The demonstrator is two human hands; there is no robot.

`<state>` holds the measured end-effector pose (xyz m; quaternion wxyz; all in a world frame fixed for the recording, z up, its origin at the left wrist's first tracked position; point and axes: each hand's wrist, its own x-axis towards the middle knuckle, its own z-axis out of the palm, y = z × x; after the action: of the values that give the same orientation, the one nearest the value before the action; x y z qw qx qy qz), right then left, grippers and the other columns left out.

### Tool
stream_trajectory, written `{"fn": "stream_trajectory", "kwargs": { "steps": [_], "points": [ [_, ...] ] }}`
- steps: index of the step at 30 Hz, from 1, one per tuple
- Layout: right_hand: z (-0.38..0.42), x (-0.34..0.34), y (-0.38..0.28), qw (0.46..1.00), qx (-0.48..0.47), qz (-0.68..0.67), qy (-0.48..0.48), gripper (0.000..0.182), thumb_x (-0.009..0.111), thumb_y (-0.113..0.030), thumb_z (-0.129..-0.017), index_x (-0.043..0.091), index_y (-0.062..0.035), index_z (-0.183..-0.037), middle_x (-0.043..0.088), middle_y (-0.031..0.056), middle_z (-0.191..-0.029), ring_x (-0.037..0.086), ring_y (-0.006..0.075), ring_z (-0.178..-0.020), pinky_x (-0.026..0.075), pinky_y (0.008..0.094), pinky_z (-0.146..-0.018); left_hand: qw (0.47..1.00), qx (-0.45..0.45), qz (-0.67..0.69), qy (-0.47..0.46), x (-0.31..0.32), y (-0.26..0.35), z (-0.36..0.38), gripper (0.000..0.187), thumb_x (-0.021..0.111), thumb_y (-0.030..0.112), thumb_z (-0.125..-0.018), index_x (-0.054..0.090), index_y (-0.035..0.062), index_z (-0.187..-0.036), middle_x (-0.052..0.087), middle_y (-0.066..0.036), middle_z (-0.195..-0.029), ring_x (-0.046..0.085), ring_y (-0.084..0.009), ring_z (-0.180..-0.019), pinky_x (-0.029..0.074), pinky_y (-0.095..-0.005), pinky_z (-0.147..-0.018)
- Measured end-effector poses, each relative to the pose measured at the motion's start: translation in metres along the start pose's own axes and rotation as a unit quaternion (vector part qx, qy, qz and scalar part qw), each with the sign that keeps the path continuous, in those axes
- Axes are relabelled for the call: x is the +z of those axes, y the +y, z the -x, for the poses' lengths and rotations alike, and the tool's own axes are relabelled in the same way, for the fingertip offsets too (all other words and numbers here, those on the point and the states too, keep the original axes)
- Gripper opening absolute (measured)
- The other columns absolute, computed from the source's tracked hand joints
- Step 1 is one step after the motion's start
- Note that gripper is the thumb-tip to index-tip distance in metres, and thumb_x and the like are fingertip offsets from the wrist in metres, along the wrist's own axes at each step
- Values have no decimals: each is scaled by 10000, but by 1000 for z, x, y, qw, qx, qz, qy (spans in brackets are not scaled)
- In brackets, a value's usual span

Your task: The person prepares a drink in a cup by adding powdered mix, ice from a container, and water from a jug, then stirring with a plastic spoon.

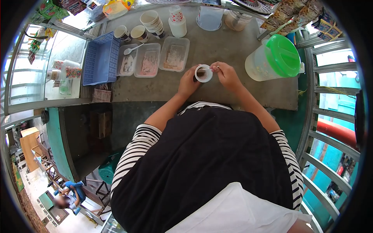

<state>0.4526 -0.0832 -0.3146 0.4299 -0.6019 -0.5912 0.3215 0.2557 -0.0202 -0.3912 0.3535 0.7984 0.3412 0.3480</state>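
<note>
White cup (209,77): left hand (188,82) curled, right (227,75) pinching utensil (214,67).

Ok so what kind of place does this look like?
Probably a small drink or snack stall: stacked paper cups and a big lidded pitcher stand on the counter, with strips of packets hanging up at the right.

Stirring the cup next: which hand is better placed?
Right hand, probably: it holds a thin utensil at the mouth of the cup. Left hand is occupied holding the cup.
</note>
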Motion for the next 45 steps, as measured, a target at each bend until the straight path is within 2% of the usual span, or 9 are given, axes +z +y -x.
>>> {"fn": "stream_trajectory", "kwargs": {
  "steps": [8,12,17,21,27,32,39,41,45],
  "points": [
    [-22,-5,-8,987,-138,65,-44,125,614,-74,-924,688,-16,-1006,684,144,-956,653,310,-881,516,377,-812,1000,7,-16,-3,1,0,0,634,784,71,-743,546,115,-1329,637,-126,-1274,605,-338,-1180,506,-409,-962],
    [-18,-1,-9,982,-143,108,-63,122,611,-58,-921,693,-20,-1004,686,149,-952,654,320,-879,515,383,-806,1000,2,-2,1,0,2,0,634,787,71,-741,547,117,-1325,639,-127,-1267,608,-339,-1169,505,-412,-958],
    [-16,2,-21,993,-89,80,-3,120,616,-50,-910,692,-21,-998,682,158,-907,655,358,-848,516,413,-780,1000,7,6,6,0,2,0,621,788,71,-741,550,104,-1314,645,-135,-1241,622,-346,-1128,511,-413,-935],
    [-12,1,-20,981,-145,128,1,137,623,-35,-897,696,-18,-1012,686,170,-912,660,350,-822,516,402,-763,1000,6,22,6,-2,5,-1,593,784,71,-748,556,87,-1296,648,-144,-1221,626,-349,-1114,513,-414,-928],
    [0,6,-17,993,-97,63,31,142,620,-46,-868,710,-41,-977,704,154,-929,662,365,-848,514,430,-783,1000,-1,27,8,0,-1,-2,571,794,103,-749,569,68,-1273,649,-155,-1212,628,-349,-1118,510,-413,-932],
    [9,8,-22,978,-112,167,55,193,614,-27,-848,730,-55,-1001,715,151,-892,667,339,-837,516,414,-756,998,-16,53,-11,-2,-10,-8,586,804,130,-746,576,57,-1281,649,-168,-1209,626,-343,-1133,508,-395,-939],
    [4,18,-30,984,-58,106,132,156,629,-52,-851,727,-65,-972,727,121,-897,663,321,-836,504,431,-759,993,-10,112,-38,-13,-8,-34,544,767,88,-768,572,24,-1271,669,-150,-1187,662,-276,-1112,518,-362,-927],
    [0,16,-46,953,-145,218,150,140,626,-69,-869,717,-81,-975,730,95,-927,662,293,-866,482,425,-780,993,13,111,-44,-27,6,-49,594,808,106,-741,560,25,-1274,663,-145,-1162,653,-275,-1105,517,-370,-921],
    [2,29,-78,946,-125,261,149,152,621,-83,-883,711,-104,-1004,728,67,-952,662,263,-904,461,407,-809,983,13,173,-62,-42,24,-57,614,829,117,-728,549,22,-1266,663,-140,-1141,659,-256,-1082,520,-365,-912]
  ]
}}
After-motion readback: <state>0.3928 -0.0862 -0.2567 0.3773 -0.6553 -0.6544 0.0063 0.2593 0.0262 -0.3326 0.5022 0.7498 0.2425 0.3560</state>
